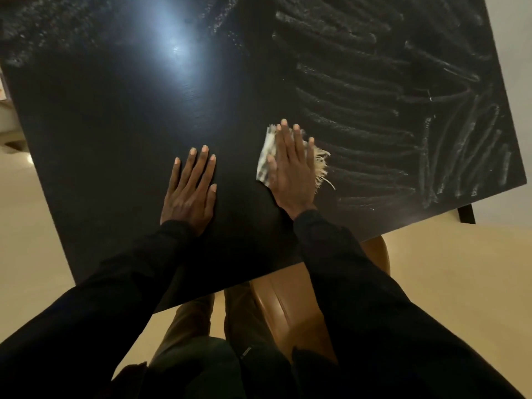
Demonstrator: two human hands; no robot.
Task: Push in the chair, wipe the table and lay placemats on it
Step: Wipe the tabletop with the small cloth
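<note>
A black table [115,145] fills most of the view. My right hand [290,168] presses flat, fingers straight, on a pale fringed cloth [266,159] near the table's front middle. Wet wipe streaks [374,110] cover the table's right half. My left hand [190,188] rests flat on the tabletop, fingers spread, a little to the left of the cloth. A brown leather chair [290,312] stands tucked under the table's front edge, below my right arm. No placemats are in view.
A lamp's reflection [172,50] glares at the table's upper middle. Dull smears [43,27] mark the far left of the tabletop. Pale floor [460,283] surrounds the table. A black table leg [466,214] shows at the right corner.
</note>
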